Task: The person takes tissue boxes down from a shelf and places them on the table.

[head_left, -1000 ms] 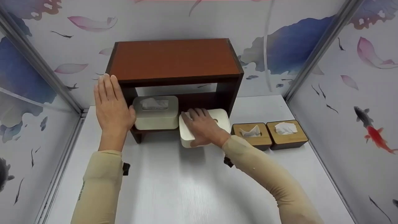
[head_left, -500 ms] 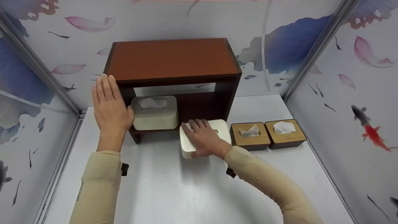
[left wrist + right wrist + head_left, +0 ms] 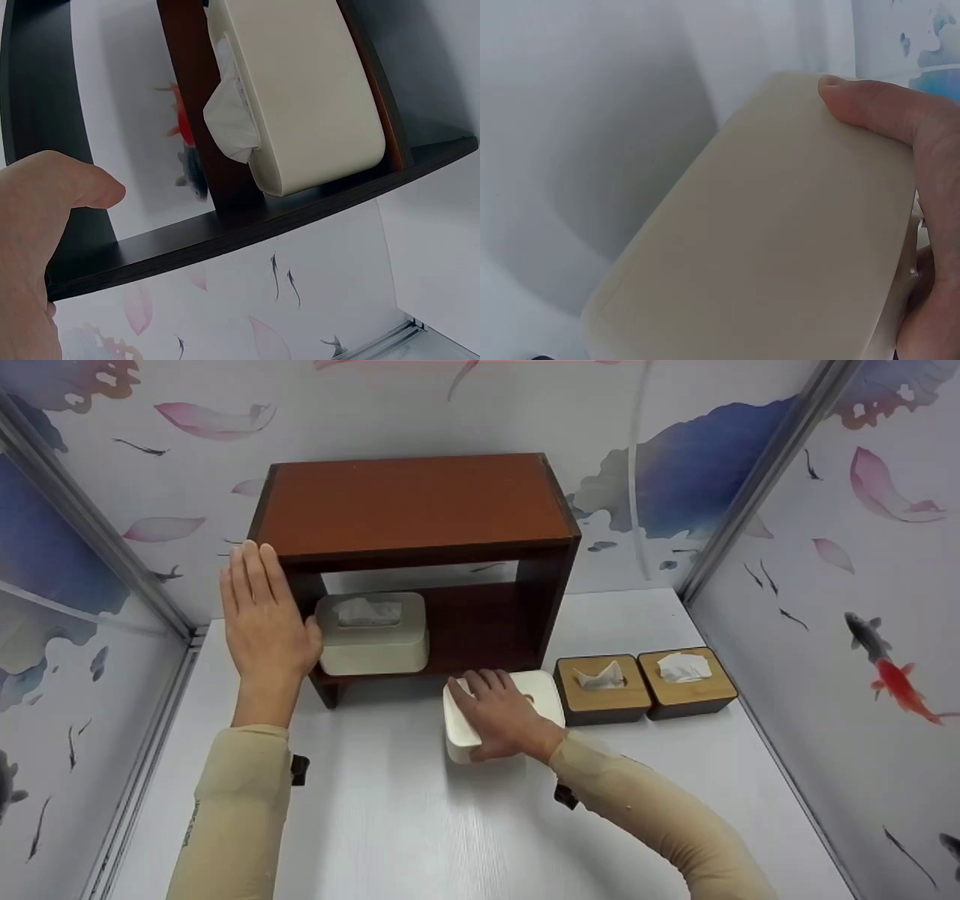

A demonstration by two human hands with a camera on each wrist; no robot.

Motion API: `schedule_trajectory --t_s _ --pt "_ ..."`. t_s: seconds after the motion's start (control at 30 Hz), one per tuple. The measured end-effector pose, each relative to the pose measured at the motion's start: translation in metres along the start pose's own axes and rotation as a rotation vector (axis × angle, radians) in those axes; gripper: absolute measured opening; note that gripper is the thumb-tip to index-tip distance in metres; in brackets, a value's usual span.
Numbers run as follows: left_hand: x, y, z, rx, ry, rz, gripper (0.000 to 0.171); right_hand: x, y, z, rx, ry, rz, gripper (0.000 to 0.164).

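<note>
My right hand (image 3: 506, 718) grips a white tissue box (image 3: 541, 688) from above, just in front of the shelf's lower right opening. In the right wrist view, the thumb presses the long side of this tissue box (image 3: 750, 225); the other fingers are mostly hidden. At the left, my left hand (image 3: 266, 637) rests with straight fingers against the side of a brown wooden shelf (image 3: 420, 506). Inside that shelf, on the left half of its board, stands a beige tissue box (image 3: 373, 654) with a tissue sticking up, also in the left wrist view.
Two dark tissue boxes with wooden lids, a left one (image 3: 589, 690) and a right one (image 3: 709, 695), stand side by side right of the shelf. Patterned walls (image 3: 847, 607) with metal corner rails enclose the white table (image 3: 405, 825).
My right hand has drawn the white tissue box out of the shelf, toward me and slightly right, exposing the board's right half. The left hand has stayed against the shelf's side.
</note>
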State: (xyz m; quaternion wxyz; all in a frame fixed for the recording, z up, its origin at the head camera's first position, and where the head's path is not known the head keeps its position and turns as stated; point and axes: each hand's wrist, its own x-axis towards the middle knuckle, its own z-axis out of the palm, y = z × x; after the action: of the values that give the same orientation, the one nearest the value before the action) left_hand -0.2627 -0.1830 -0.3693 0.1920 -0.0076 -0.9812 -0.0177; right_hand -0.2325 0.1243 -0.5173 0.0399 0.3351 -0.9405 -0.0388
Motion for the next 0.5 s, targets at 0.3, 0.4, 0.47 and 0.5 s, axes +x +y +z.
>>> schedule_trajectory --t_s 0.3,0.4,0.47,0.5 --pt "0.000 0.001 -0.001 -0.008 0.006 0.002 0.105 -0.018 0.002 0.013 0.009 -0.033 0.013 0.120" --pt "0.000 0.001 0.000 -0.004 0.000 0.001 0.105 -0.025 0.003 0.017 0.031 -0.048 0.022 0.118" --pt "0.000 0.000 -0.001 -0.001 -0.004 0.001 0.105 -0.029 0.004 0.020 0.044 -0.056 0.028 0.118" --pt "0.000 0.000 -0.001 0.001 -0.007 0.001 0.105 -0.031 0.005 0.022 0.045 -0.057 0.028 0.118"
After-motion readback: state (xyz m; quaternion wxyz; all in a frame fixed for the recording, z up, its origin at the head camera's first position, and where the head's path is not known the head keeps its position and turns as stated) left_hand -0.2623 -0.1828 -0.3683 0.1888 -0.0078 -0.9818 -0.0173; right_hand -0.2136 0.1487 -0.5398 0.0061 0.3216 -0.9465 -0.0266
